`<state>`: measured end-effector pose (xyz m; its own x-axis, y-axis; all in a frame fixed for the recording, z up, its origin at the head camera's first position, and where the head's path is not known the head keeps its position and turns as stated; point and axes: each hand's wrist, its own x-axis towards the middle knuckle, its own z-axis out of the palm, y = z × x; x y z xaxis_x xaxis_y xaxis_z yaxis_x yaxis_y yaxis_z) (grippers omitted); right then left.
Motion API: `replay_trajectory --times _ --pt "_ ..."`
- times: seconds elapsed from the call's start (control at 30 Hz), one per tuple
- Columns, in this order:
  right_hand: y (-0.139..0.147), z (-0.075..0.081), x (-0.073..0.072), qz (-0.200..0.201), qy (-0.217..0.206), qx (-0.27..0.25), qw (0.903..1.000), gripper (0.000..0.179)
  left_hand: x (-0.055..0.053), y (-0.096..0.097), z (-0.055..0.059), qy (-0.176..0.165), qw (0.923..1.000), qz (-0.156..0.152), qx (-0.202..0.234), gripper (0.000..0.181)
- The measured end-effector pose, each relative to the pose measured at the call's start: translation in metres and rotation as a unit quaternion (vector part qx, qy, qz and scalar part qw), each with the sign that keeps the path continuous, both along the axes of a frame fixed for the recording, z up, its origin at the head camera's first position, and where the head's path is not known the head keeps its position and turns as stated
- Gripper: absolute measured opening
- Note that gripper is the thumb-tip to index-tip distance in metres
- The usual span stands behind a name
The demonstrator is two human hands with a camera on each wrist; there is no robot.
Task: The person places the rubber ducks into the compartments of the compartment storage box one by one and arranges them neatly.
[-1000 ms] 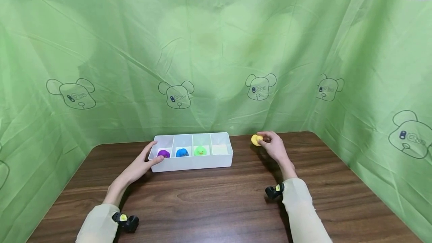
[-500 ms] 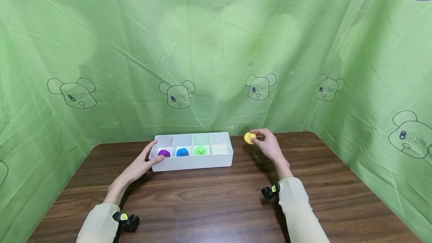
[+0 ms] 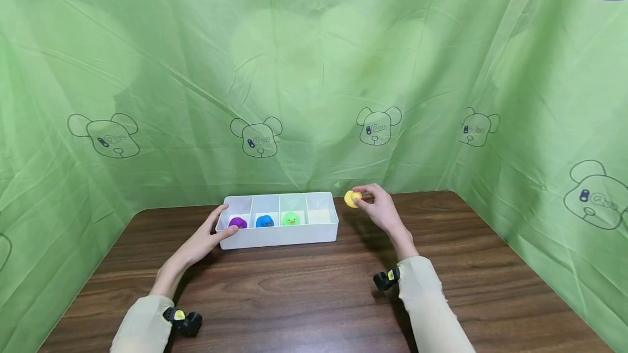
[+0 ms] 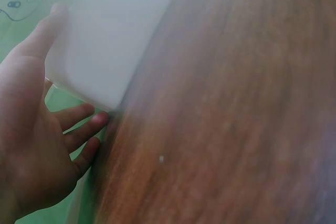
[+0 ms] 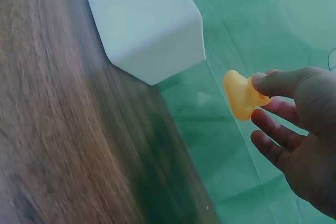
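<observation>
A white box (image 3: 289, 237) with a row of compartments stands at the back of the table. Inside it lie a purple toy (image 3: 238, 223), a blue toy duck (image 3: 265, 221) and a green toy duck (image 3: 291, 218), each in its own compartment; the rightmost one is bare. My left hand (image 3: 198, 243) holds the box's left end, thumb over the front rim, fingers at the end wall. Just right of the box, my right hand (image 3: 382, 211) pinches a yellow rubber duck (image 3: 349, 199) by its head, raised above the table, as the right wrist view shows too.
The brown wooden table (image 3: 294, 293) runs back to a green curtain (image 3: 314, 80) with printed bear heads, which also encloses both sides. Small black cameras sit on the left (image 3: 185, 322) and right (image 3: 386, 279) wrists.
My right hand has carried the yellow rubber duck leftward and slightly up, closer to the box's right end. The left hand and the box have stayed in place.
</observation>
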<state>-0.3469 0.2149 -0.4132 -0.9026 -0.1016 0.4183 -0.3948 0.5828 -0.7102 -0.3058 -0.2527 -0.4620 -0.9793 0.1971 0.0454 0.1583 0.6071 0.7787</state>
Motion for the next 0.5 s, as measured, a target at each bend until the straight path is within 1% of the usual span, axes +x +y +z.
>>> replay_trajectory --times 0.33,0.5 --pt "-0.012 0.01 0.004 0.014 0.002 0.015 0.9998 0.029 0.0 0.0 0.0 -0.002 1.0 0.0 -0.002 0.088" --pt "-0.019 0.013 0.006 0.029 0.008 0.02 0.9994 0.03 0.0 0.0 0.0 -0.003 1.0 0.002 0.0 0.087"
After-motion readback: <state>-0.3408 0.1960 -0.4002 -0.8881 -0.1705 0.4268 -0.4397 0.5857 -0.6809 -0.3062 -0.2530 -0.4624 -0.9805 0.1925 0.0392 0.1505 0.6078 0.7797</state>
